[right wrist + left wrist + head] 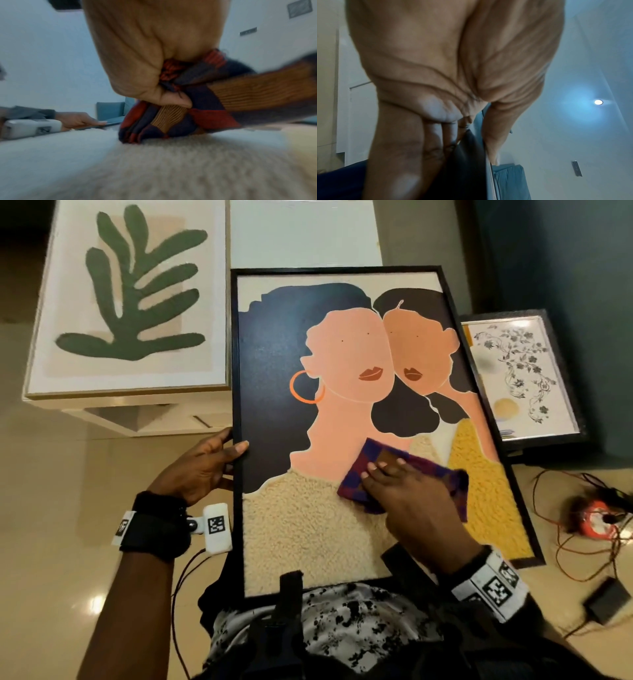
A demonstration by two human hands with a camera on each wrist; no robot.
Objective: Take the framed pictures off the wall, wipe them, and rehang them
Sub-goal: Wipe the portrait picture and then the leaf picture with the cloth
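A large black-framed picture (342, 354) of two women lies tilted on my lap, filling the middle of the head view. My left hand (209, 463) grips its left frame edge, thumb on the front; the left wrist view shows the fingers (406, 148) curled round the dark frame edge (467, 162). My right hand (404, 494) presses a red, blue and brown checked cloth (376, 453) onto the picture's lower middle. In the right wrist view the thumb (171, 100) pinches the bunched cloth (171, 119) against the fluffy cream surface (171, 169).
A light-framed green leaf picture (133, 296) lies on a white low table (137, 412) at the left. A black-framed floral picture (520, 378) rests at the right by a dark wall. Cables, an orange object (596, 515) and a black adapter (606, 599) lie on the floor at right.
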